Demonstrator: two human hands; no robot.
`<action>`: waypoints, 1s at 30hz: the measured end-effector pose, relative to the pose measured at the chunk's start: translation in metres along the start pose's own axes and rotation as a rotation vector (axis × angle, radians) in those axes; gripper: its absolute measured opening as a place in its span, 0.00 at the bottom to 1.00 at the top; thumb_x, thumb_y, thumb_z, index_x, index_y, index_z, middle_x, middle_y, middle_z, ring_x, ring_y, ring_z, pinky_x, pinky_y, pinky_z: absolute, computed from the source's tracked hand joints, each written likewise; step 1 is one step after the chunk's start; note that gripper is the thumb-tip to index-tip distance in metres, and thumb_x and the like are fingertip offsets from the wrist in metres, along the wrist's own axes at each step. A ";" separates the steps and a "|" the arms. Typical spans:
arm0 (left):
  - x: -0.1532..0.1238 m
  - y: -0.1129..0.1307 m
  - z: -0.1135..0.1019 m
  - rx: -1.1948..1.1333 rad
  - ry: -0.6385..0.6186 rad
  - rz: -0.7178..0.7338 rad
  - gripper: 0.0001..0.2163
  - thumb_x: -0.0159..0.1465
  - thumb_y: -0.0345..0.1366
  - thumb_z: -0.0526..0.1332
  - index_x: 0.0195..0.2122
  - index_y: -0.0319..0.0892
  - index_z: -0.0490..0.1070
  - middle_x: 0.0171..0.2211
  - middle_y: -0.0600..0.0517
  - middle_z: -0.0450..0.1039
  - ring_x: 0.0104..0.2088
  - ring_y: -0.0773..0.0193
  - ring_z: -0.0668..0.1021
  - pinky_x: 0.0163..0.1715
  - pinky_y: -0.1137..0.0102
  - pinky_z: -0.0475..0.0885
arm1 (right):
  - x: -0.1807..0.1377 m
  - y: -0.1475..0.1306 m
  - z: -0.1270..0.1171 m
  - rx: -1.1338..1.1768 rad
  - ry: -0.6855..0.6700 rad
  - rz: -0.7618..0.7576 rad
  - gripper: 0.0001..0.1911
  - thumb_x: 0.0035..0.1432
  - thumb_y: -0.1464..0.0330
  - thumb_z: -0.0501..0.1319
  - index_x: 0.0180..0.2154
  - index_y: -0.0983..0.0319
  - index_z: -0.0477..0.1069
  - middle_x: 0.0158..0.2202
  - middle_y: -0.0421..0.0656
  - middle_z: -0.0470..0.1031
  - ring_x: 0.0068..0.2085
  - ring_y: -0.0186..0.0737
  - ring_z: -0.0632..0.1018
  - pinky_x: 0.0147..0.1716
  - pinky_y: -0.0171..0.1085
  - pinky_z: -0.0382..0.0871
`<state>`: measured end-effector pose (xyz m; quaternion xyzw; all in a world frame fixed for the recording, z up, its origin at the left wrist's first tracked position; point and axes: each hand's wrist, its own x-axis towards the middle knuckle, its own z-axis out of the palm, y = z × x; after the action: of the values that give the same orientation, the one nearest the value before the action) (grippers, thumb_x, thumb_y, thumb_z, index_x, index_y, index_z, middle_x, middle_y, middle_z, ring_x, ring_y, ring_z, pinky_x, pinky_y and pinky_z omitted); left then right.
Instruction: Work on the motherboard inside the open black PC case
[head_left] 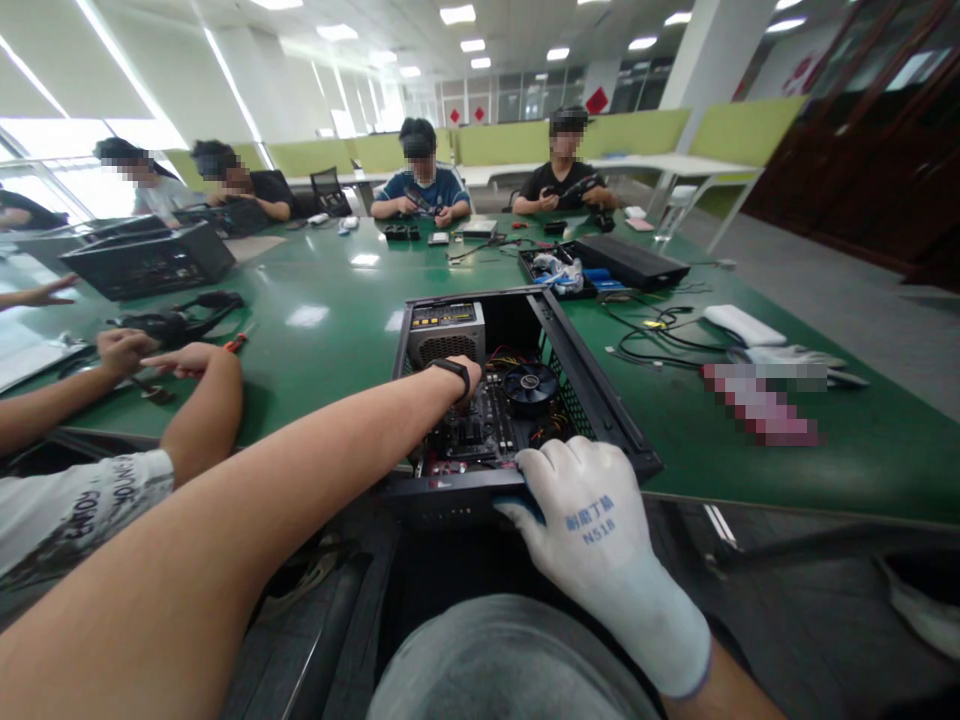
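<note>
An open black computer case (600,390) lies at the table's near edge, tilted toward me. Wearing a white work glove, my right hand (589,500) is closed over the case's near rim, thumb on the outside and fingertips over the inner side. My left hand (471,375), bare with a black wristband (453,372), reaches down into the case beside the power supply (448,335). Its fingers are hidden behind the wrist, so what they touch cannot be seen. Right of it are the CPU fan (531,385) and the motherboard (472,430), partly covered by my arm.
Cables (652,325), a white glove (787,356) and a white box-like item (745,325) lie right on the green table (315,270). Behind the case is a black open box (615,262). A co-worker's hands (161,358) are close on the left. Other people sit opposite.
</note>
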<state>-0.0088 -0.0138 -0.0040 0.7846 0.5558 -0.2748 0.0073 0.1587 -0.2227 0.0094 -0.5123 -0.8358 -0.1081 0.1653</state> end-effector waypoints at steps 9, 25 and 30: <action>-0.008 0.002 -0.005 0.005 0.003 0.009 0.32 0.42 0.34 0.76 0.51 0.37 0.78 0.48 0.38 0.78 0.47 0.49 0.80 0.45 0.69 0.75 | 0.001 0.000 -0.001 -0.008 0.005 0.002 0.15 0.52 0.55 0.67 0.37 0.57 0.70 0.32 0.43 0.71 0.36 0.47 0.67 0.34 0.42 0.46; -0.016 0.005 -0.008 0.032 -0.007 0.104 0.22 0.47 0.42 0.71 0.43 0.38 0.81 0.43 0.41 0.80 0.45 0.51 0.80 0.45 0.68 0.74 | 0.000 -0.001 -0.001 -0.001 -0.013 0.005 0.16 0.53 0.55 0.66 0.39 0.57 0.70 0.34 0.43 0.71 0.37 0.47 0.67 0.35 0.43 0.47; -0.021 0.001 -0.008 -0.092 0.105 0.118 0.27 0.55 0.51 0.63 0.49 0.38 0.77 0.48 0.39 0.78 0.48 0.50 0.79 0.46 0.66 0.73 | 0.000 -0.005 -0.001 -0.002 -0.025 0.036 0.19 0.53 0.50 0.65 0.37 0.57 0.69 0.33 0.43 0.70 0.37 0.47 0.67 0.35 0.43 0.47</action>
<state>-0.0097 -0.0299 0.0122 0.8280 0.5204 -0.2064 0.0304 0.1545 -0.2255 0.0101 -0.5285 -0.8285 -0.0995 0.1562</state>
